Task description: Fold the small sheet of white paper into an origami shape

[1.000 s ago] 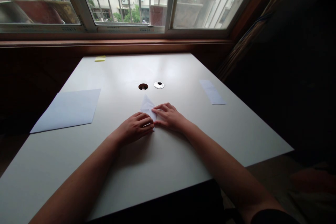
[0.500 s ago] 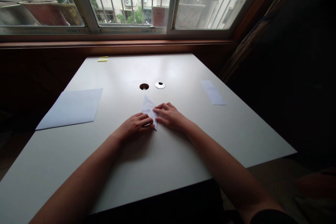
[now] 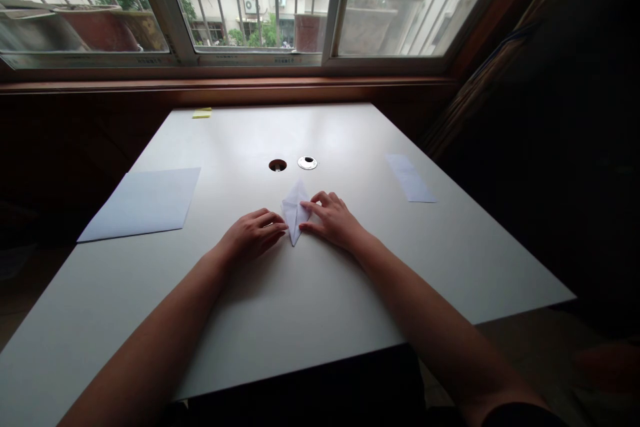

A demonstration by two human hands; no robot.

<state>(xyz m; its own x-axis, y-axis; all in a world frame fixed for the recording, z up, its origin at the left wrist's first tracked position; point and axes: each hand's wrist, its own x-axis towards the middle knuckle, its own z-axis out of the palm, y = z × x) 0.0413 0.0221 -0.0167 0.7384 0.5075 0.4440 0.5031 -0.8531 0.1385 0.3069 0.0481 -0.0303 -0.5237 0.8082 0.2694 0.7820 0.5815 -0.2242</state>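
Note:
A small folded white paper (image 3: 295, 210), shaped like a narrow kite with points far and near, lies in the middle of the white table (image 3: 300, 293). My left hand (image 3: 253, 233) rests just left of it, fingers curled, fingertips touching its left edge. My right hand (image 3: 333, 219) lies on its right side, fingers stretched and pressing the right flap flat.
A flat white sheet (image 3: 143, 203) lies at the left edge. A narrow paper strip (image 3: 410, 177) sits at the right. A cable hole (image 3: 277, 165) and its round cap (image 3: 307, 162) are beyond the fold. A yellow note pad (image 3: 201, 113) lies at the far edge, below the window.
My hands have spread slightly apart, uncovering the paper's near point. The left hand slid off the fold to its left edge; the right fingers moved up along the right flap.

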